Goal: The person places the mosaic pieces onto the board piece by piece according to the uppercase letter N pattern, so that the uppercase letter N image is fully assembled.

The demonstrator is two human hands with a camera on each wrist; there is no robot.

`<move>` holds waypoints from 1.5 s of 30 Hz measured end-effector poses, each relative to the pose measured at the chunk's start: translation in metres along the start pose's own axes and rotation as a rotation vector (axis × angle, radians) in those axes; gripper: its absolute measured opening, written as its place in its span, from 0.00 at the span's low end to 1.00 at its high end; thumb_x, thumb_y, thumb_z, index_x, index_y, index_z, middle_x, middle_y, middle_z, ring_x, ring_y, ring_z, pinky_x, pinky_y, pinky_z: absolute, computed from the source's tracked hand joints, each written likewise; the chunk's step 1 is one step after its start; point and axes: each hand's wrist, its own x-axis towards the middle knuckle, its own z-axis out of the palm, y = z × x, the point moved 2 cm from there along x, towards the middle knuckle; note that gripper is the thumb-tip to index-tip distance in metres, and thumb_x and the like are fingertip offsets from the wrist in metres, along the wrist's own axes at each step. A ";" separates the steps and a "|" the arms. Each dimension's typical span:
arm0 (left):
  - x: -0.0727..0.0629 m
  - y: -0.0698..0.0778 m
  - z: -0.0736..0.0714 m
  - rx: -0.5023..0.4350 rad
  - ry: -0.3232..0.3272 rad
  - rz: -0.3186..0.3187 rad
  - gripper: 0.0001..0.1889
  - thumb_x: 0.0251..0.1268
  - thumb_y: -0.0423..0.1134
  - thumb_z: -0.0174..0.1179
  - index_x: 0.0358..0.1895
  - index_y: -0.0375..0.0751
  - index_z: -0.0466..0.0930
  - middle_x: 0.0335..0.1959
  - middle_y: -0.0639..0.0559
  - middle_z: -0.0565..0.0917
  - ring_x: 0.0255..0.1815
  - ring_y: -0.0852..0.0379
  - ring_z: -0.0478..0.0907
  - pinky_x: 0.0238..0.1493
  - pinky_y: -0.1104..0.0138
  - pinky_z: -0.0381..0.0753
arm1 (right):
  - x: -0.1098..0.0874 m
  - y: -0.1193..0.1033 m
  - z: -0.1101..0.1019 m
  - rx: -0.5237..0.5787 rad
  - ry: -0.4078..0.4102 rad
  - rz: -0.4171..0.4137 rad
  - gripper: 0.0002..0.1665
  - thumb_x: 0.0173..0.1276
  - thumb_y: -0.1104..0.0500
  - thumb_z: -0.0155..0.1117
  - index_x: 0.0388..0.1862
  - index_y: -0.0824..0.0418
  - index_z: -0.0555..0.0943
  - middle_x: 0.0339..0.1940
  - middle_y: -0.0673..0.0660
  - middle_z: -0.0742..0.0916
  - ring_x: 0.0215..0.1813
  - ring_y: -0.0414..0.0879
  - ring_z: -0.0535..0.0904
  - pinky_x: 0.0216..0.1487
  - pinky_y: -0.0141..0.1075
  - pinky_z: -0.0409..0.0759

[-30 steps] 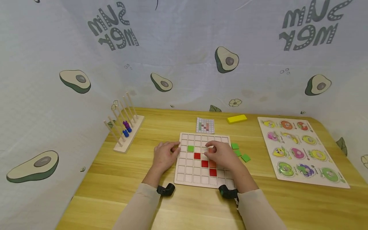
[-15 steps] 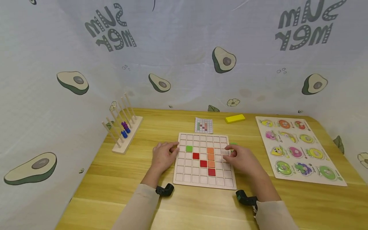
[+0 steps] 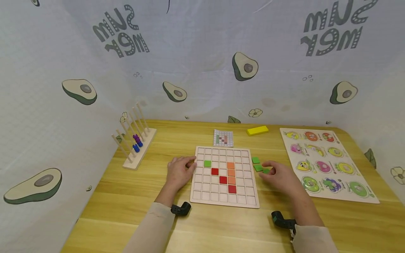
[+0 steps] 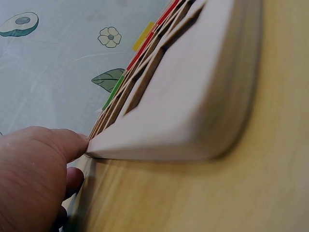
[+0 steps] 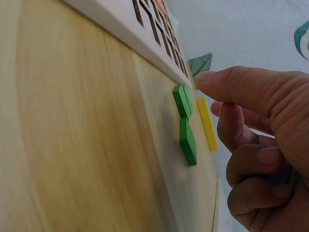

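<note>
From where I stood, the person's left hand (image 3: 180, 173) rested at the left edge of a pale wooden grid board (image 3: 205, 197), its fingers relaxed and slightly bent, touching the rim without gripping it. The right hand (image 3: 280, 176) was poised off the board's opposite side, beside three thin, bright green square tiles (image 3: 258, 168) lying loose on the yellow-brown wood-grain desk (image 3: 202, 228). Its fingertips partly hid the nearest one. Its fingers were loosely curled and pinched nothing; whether one brushed that tile, I couldn't tell.

Within the grid sat a single green square tile (image 3: 207, 163), three red square tiles (image 3: 223, 180) on a diagonal and three orange square tiles (image 3: 231, 172) in a column. Just beyond lay a small paper card (image 3: 223, 138) printed with a coloured grid.

The loose tiles were flat and close together, so I judged that a clumsy pinch could skid one along or shove it into its neighbour. The left hand's light touch seemed unlikely to steady the board against a hard knock, which might jar the set tiles. Look-alike cells also invited a slip: one miscounted row, and a tile would sit wrongly.
</note>
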 end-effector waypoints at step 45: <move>0.000 0.000 0.000 -0.007 -0.004 0.003 0.16 0.71 0.48 0.63 0.59 0.53 0.86 0.31 0.57 0.84 0.36 0.57 0.70 0.46 0.59 0.63 | -0.003 0.026 -0.001 0.054 0.031 0.057 0.25 0.69 0.55 0.64 0.61 0.66 0.77 0.34 0.57 0.85 0.28 0.47 0.75 0.27 0.36 0.70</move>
